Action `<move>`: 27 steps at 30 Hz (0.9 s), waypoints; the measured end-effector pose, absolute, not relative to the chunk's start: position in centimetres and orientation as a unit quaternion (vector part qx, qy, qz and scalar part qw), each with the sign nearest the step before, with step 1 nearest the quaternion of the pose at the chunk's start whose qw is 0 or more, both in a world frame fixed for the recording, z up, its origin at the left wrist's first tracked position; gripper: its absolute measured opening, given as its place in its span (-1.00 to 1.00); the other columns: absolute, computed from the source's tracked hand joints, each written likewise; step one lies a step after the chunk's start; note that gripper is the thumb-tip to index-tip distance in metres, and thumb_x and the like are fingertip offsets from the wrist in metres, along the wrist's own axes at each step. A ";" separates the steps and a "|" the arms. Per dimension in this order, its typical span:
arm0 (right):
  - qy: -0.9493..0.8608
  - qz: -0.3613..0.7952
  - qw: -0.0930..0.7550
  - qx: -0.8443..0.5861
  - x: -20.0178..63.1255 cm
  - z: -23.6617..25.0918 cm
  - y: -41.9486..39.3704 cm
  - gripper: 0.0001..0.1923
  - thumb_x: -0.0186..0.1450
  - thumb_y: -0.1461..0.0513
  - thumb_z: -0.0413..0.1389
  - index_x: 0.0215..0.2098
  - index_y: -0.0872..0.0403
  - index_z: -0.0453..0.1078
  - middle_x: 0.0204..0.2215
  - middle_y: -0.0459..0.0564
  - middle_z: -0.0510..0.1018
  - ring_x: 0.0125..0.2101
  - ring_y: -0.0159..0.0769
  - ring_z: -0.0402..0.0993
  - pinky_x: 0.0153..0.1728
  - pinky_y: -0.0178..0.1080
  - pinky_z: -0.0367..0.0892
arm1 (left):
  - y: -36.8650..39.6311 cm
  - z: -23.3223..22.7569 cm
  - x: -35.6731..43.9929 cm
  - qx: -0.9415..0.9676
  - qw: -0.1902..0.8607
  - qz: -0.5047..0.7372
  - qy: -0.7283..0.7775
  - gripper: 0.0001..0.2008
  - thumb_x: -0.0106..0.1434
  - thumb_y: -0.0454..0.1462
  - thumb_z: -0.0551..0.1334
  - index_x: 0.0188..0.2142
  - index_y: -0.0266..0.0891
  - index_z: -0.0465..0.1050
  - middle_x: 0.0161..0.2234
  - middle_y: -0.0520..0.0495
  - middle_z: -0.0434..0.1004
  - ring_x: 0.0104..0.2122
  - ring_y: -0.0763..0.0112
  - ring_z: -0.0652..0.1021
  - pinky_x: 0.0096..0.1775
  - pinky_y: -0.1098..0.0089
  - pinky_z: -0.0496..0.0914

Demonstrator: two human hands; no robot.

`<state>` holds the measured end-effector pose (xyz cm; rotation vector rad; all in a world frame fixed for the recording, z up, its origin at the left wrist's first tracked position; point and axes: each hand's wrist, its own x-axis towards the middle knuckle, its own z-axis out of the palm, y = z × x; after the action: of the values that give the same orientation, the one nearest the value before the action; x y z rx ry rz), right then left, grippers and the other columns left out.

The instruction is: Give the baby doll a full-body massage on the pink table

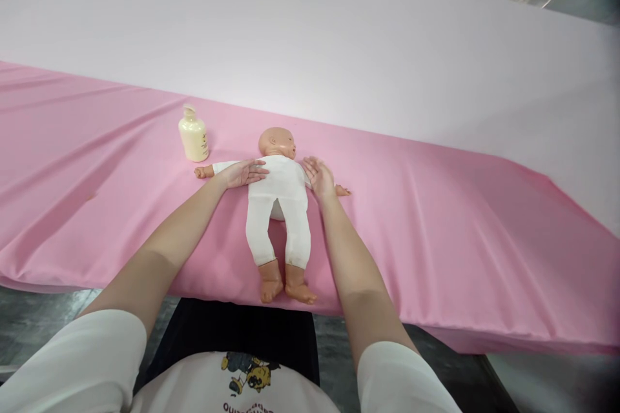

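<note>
A baby doll (279, 197) in a white bodysuit lies on its back on the pink cloth (436, 226), head away from me and bare feet near the front edge. My left hand (243, 173) rests flat on the doll's shoulder and upper arm, fingers spread. My right hand (319, 177) lies open over the doll's other arm, palm partly turned up. Neither hand grips anything. The doll's small hands stick out past both of mine.
A cream lotion bottle (194, 135) with a flip cap stands on the cloth just left of the doll's head. A pale pink wall (339, 32) rises behind the table. The cloth's front edge hangs close to my body.
</note>
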<state>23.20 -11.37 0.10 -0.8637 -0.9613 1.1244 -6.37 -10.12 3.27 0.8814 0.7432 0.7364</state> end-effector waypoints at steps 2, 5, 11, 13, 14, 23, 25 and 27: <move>-0.497 0.422 0.631 -0.421 22.5 -0.3 -11.3 -0.59 0.20 -0.09 0.21 -0.13 -0.01 0.45 0.03 0.05 0.60 0.14 -0.18 0.48 0.36 -0.03 0.21 | -10.1 2.9 -6.0 0.403 0.772 0.348 0.346 -0.78 0.35 -0.15 0.26 -0.14 -0.23 0.57 -0.16 -0.24 0.71 -0.28 0.32 0.69 -0.07 0.36 0.52; -0.648 0.332 0.542 -0.418 21.9 -0.4 -11.9 -0.51 0.29 -0.06 0.19 0.08 0.00 0.45 0.20 0.04 0.49 0.27 -0.21 0.34 0.42 -0.10 0.07 | -10.2 3.2 -6.1 0.397 0.778 0.348 0.342 -0.72 0.36 -0.09 0.25 -0.12 -0.25 0.56 -0.14 -0.28 0.70 -0.26 0.29 0.70 -0.04 0.34 0.52; -0.735 0.276 0.467 -0.408 21.6 0.2 -12.8 -0.51 0.36 -0.09 0.14 0.13 -0.03 0.48 0.18 0.06 0.46 0.24 -0.13 0.33 0.39 -0.02 0.10 | -9.5 7.0 -8.7 0.339 0.726 0.519 0.298 -0.51 0.38 0.09 0.16 -0.06 -0.28 0.54 -0.07 -0.30 0.65 -0.01 0.18 0.66 0.10 0.26 0.49; -0.735 0.273 0.465 -0.412 21.5 0.4 -12.7 -0.52 0.32 -0.12 0.16 0.07 -0.06 0.52 0.07 0.05 0.50 0.15 -0.11 0.39 0.34 0.03 0.16 | -8.8 8.5 -10.4 0.320 0.680 0.588 0.298 -0.53 0.44 0.05 0.08 -0.05 -0.26 0.52 -0.08 -0.26 0.65 0.00 0.23 0.65 0.10 0.31 0.50; -0.733 0.274 0.464 -0.416 21.5 0.4 -12.7 -0.52 0.31 -0.14 0.18 0.04 -0.08 0.53 0.02 0.04 0.50 0.12 -0.11 0.40 0.33 0.05 0.18 | -8.4 9.2 -11.3 0.308 0.661 0.620 0.290 -0.54 0.45 0.03 0.06 -0.03 -0.26 0.51 -0.11 -0.25 0.65 -0.01 0.25 0.65 0.10 0.31 0.50; -0.713 0.278 0.460 -0.450 21.2 0.8 -12.7 -0.49 0.24 -0.22 0.21 -0.04 -0.10 0.57 -0.13 0.01 0.47 0.03 -0.10 0.39 0.28 0.06 0.20 | -6.5 11.7 -15.1 0.200 0.592 0.747 0.227 -0.77 0.52 -0.23 0.03 -0.08 -0.21 0.46 -0.21 -0.07 0.64 -0.02 0.47 0.65 0.08 0.51 0.48; -0.714 0.275 0.460 -0.450 21.1 0.9 -12.7 -0.49 0.24 -0.22 0.20 -0.04 -0.10 0.57 -0.13 0.01 0.47 0.03 -0.09 0.39 0.28 0.05 0.20 | -6.1 11.5 -14.9 0.186 0.579 0.760 0.229 -0.81 0.50 -0.31 0.06 -0.15 -0.22 0.45 -0.27 -0.03 0.63 -0.07 0.51 0.66 0.08 0.53 0.48; -0.714 0.276 0.462 -0.448 21.1 0.8 -12.8 -0.49 0.25 -0.21 0.19 -0.04 -0.09 0.57 -0.11 0.02 0.47 0.04 -0.09 0.40 0.27 0.05 0.19 | -5.7 11.2 -14.8 0.193 0.561 0.770 0.233 -0.83 0.47 -0.37 0.08 -0.21 -0.24 0.43 -0.33 -0.01 0.61 -0.15 0.52 0.67 0.07 0.52 0.49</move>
<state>21.09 -12.76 0.84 -1.1006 -1.7569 0.6777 -14.78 -5.71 11.22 0.4552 0.5491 1.8150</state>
